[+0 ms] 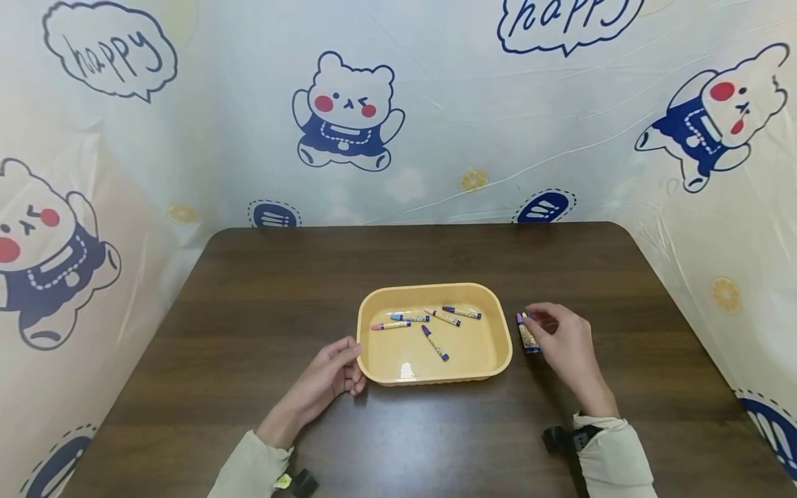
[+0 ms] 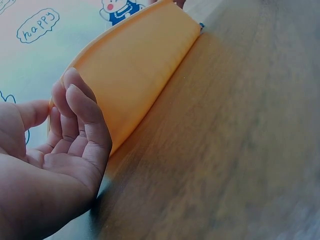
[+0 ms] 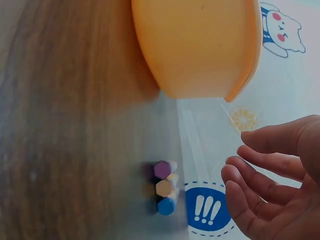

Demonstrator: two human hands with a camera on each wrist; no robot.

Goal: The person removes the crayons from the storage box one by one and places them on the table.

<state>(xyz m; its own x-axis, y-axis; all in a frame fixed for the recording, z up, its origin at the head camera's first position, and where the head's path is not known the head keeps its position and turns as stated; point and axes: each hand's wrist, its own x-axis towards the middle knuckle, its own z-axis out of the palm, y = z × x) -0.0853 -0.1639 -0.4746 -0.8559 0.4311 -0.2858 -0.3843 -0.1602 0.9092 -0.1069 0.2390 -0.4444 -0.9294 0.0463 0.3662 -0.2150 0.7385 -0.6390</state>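
Dark tabletop (image 1: 268,297) is filling lower frame; left hand (image 1: 333,370) is pinching tray (image 1: 479,349); empty, relaxed right hand (image 1: 568,346) is hovering by crayons (image 1: 528,339), pickup seemingly needing a pinch.

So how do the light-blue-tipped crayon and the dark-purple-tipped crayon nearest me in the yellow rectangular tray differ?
The light-blue-tipped crayon lies nearly sideways; the dark-purple-tipped crayon slants steeply. The former's tip is pale, the latter's dark. Both are yellow-wrapped.
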